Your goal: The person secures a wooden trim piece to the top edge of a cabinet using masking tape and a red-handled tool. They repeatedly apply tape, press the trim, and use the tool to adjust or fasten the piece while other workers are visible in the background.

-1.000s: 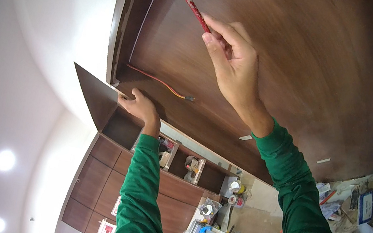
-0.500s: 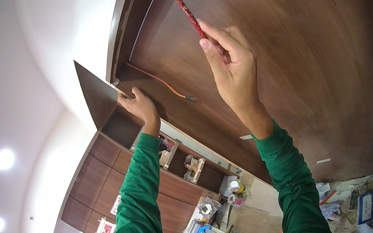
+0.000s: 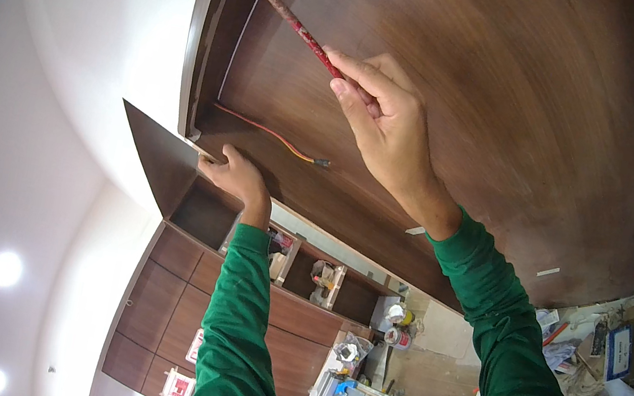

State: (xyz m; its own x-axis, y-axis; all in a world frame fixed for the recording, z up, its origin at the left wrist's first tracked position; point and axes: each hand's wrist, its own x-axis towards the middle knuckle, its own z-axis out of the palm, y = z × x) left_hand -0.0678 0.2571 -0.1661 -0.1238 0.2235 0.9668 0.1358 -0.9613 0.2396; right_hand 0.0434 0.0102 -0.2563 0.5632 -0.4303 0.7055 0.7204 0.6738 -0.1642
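Long thin red-handled brush [image 3: 297, 23] is being pinched by right hand [image 3: 386, 121] fingers, tip being aimed into corner groove of dark brown wooden panel [image 3: 481, 83]. Panel edge is being gripped by left hand [image 3: 234, 175] (likely for steadiness), fingers curled over it. Red-orange wire [image 3: 269, 132] is hanging nearby.

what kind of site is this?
Probably a room mid fit-out, with cabinetry being installed. Dark wood panel overhead with a loose wire hanging out, wall cabinets below, and a cluttered floor of tools and boxes.
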